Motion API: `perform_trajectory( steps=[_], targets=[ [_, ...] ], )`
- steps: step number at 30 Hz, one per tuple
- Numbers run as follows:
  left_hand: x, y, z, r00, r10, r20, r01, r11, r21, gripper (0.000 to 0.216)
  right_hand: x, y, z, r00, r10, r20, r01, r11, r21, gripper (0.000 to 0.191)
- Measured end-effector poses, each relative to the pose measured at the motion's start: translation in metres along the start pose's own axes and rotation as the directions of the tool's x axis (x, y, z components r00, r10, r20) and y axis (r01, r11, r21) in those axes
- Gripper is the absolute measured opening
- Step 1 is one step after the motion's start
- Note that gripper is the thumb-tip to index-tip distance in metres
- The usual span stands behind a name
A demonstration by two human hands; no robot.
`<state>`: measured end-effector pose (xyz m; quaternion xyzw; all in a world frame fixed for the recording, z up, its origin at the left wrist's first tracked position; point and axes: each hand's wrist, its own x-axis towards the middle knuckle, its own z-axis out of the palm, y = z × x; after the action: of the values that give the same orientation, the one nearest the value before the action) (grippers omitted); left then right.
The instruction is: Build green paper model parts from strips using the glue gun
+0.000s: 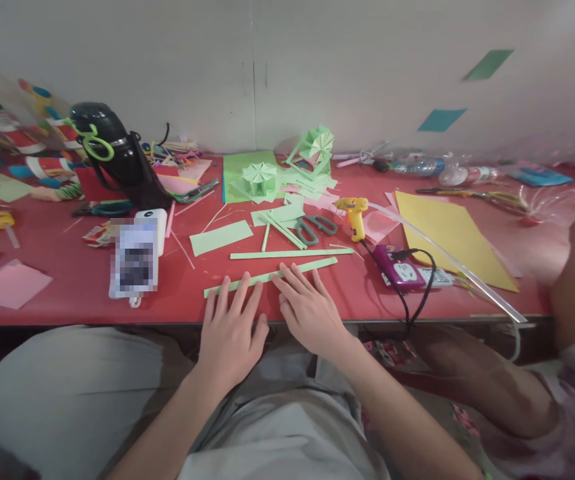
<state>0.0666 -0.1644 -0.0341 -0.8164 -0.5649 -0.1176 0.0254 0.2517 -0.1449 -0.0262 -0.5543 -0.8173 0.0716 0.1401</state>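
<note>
Half done, judging by two pleated forms (pixel 260 177) toward back edge of surface (pixel 180 293): touching green strip (pixel 266 277) near front edge with left hand (pixel 231 335) and right hand (pixel 312 311) opened flat, loose strip (pixel 292 254) waiting.

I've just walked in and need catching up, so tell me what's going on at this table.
A seated person has the fingers of the left hand and right hand on a narrow green paper strip near the edge of the red table. A second green strip lies just beyond it. Farther back are scissors, and a yellow glue gun lies to their right; neither is in hand.
</note>
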Motion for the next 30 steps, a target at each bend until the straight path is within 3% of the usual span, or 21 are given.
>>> perform_trajectory(
  steps=[5, 14, 20, 30],
  targets=[
    [-0.002, -0.001, 0.001, 1.000, -0.002, -0.008, 0.002, 1.000, -0.007, 0.058, -0.003, 0.010, -0.002, 0.999, 0.037, 0.003, -0.037, 0.999, -0.033, 0.050],
    [0.000, -0.002, 0.002, 1.000, -0.017, 0.010, 0.017, 1.000, 0.000, 0.056, -0.019, 0.062, -0.012, 0.969, 0.227, -0.093, -0.240, 0.955, -0.172, 0.049],
    [0.001, -0.006, 0.001, 1.000, 0.002, 0.007, -0.002, 1.000, -0.012, 0.053, -0.018, 0.062, -0.012, 0.967, 0.170, -0.191, -0.217, 0.940, -0.263, 0.045],
    [0.001, -0.007, 0.001, 1.000, 0.025, -0.020, -0.025, 1.000, 0.002, 0.057, -0.020, 0.069, -0.007, 0.964, 0.171, -0.205, -0.220, 0.943, -0.248, 0.045]
  ],
)
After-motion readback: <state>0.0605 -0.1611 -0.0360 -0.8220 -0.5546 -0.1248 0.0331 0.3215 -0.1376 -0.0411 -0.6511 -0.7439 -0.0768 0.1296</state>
